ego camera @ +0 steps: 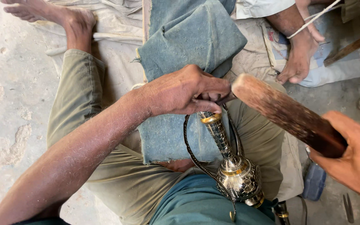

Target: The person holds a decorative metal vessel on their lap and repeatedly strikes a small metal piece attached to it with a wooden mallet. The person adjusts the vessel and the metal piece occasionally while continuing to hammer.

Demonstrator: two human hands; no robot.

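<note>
We see our left hand [184, 92] closed tight around a small dark metal punch tool [226, 98], pinched at the top of an engraved brass and silver long-necked ewer [230, 162]; the tool tip sits at the ewer's neck rim, seemingly so the blow lands on 1 spot. Our right hand [355, 158] is closed on the dark end of a worn brown wooden mallet [286, 114], whose pale head is just beside, maybe touching, the tool's back end. The ewer lies tilted across our lap, its round body near our waist and its neck resting on a folded blue denim cloth pad [188, 37] over our olive-trousered leg [80, 104], likely as cushioning and to steady it. A thin dark curved handle [192, 150] loops along the ewer's side. Another person's bare foot [298, 62] rests on pale sheeting on the dusty concrete floor [5, 104], well apart.
</note>
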